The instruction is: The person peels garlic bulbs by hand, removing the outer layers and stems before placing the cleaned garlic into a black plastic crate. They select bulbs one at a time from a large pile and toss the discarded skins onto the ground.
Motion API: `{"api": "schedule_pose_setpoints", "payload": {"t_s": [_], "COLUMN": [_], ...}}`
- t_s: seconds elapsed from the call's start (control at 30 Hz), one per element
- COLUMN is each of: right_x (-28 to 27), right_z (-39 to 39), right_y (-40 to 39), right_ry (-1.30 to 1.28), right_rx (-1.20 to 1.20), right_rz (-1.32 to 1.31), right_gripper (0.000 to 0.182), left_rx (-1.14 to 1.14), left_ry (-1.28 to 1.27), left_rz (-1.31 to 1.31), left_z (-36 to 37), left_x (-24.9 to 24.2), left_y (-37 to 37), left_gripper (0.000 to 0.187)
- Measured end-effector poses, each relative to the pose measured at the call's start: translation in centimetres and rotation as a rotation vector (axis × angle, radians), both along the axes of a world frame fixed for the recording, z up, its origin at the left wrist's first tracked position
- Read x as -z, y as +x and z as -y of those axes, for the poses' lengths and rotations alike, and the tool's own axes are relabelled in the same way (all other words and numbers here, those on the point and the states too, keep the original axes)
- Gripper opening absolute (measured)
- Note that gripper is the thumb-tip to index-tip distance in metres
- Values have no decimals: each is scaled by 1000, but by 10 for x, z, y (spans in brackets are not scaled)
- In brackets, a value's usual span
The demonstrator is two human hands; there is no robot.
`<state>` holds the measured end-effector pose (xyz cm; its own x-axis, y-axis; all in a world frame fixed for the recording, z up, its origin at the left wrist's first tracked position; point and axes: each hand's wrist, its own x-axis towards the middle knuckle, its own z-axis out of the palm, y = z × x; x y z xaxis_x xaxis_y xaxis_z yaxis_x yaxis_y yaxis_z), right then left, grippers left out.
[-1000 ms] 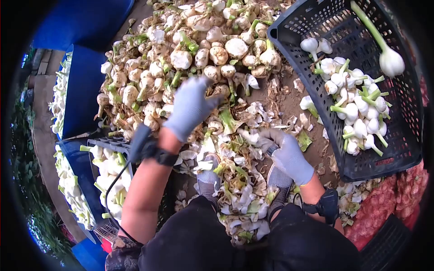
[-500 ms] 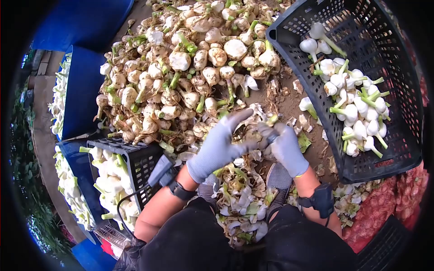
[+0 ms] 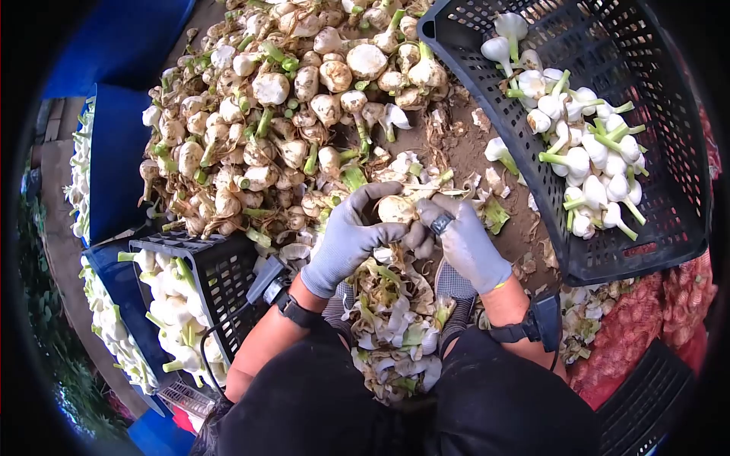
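Bare brown ground (image 3: pixel 465 146), seen from above. A broad heap of soil-stained garlic bulbs (image 3: pixel 266 133), many with cut green stems, lies directly on it. Nearer, papery peelings (image 3: pixel 395 334) are strewn between two checked shoes (image 3: pixel 455 283). Rightward lie a green leaf scrap (image 3: pixel 496 217) and one white bulb (image 3: pixel 499 153).

No lettering, label, number or sign can be read.
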<state>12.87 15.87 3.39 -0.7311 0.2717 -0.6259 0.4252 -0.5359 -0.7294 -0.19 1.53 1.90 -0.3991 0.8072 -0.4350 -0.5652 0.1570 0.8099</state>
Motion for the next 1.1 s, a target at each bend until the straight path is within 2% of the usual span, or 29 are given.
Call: {"api": "schedule_pose_setpoints", "payload": {"t_s": [0.1, 0.17, 0.23, 0.27, 0.3, 0.33, 0.37, 0.4, 0.43, 0.47, 0.5, 0.53, 0.6, 0.63, 0.73, 0.77, 0.8, 0.83, 0.87, 0.9, 0.93, 1.0, 1.03, 1.07, 1.1], "right_x": [3, 3, 10, 13, 3, 1, 1, 0, -2, -3, -4, -1, 6, 1, 7, 9, 6, 1, -2, 5, 8, 16, 26, 29, 31], "right_z": [2, 2, 5, 5, 0, 0, 1, 2, 2, 4, 6, 6, 5, 7, 11, 10, 10, 8, 6, 5, 6, 9, 16, 29, 32], "right_y": [5, 4, 3, 3, 1, 1, 1, 0, -1, -2, -2, 1, 7, 7, 5, 2, 1, -1, -3, -1, -1, -2, -1, 5, 9], "right_ry": [-129, 72, 159, 247, 207, 206, 255, 305, 304, 190, 75, 75, 1138, 1194, 1103, 854, 853, 414, -27, 71, 71, 258, 196, 136, 213], "right_rx": [35, 19, 9, -11, -66, -66, -62, -57, -57, 39, 135, 134, -188, -171, -105, -40, -38, 37, 108, 37, 37, -37, 34, 113, 81], "right_rz": [-39, -45, -69, -98, 107, 107, 98, 88, 86, 75, 66, 67, -66, -100, -123, -156, -151, -121, -90, 32, 28, 87, -29, 63, 43], "right_gripper": [25, 22, 20, 19, 16, 16, 14, 12, 12, 9, 6, 6, 4, 9, 15, 18, 18, 20, 22, 22, 22, 21, 22, 22, 23], "left_rx": [21, 18, 170, 172, 213, 255, 260, 260, 131, 1, 1, 59, 47, 47, -1, -26, -49, 252, 254, 231, 207, 170, 143, 115, 101], "left_ry": [-19, -6, 22, 24, -5, -37, 14, 12, 26, 38, 1, 226, 212, 213, 175, 149, 122, -23, -23, -25, -25, 49, -26, -100, 9], "left_rz": [1, -9, -644, -641, -787, -934, -884, -885, -339, 209, 237, 399, 697, 695, 589, 474, 360, -211, -210, -180, -155, -137, -182, -226, -566], "left_z": [0, -1, -2, -1, -1, -1, 3, 3, 1, 1, 0, 8, 15, 14, 2, -1, -2, 3, 3, 2, 1, 14, 15, 15, 12], "left_x": [-2, -1, 4, 2, -4, -7, 0, -3, -9, -14, -15, -2, 8, 7, -4, -11, -15, -3, -1, -6, -9, 12, 17, 20, 19], "left_y": [1, -1, -2, -1, 0, 0, -3, -2, 0, 1, -1, -5, -3, -3, -1, 1, 2, -7, -4, -1, 1, -3, -11, -16, -16], "left_gripper": [62, 60, 57, 57, 53, 49, 57, 57, 63, 68, 71, 63, 64, 64, 67, 68, 70, 75, 75, 74, 74, 70, 70, 72, 76]}}
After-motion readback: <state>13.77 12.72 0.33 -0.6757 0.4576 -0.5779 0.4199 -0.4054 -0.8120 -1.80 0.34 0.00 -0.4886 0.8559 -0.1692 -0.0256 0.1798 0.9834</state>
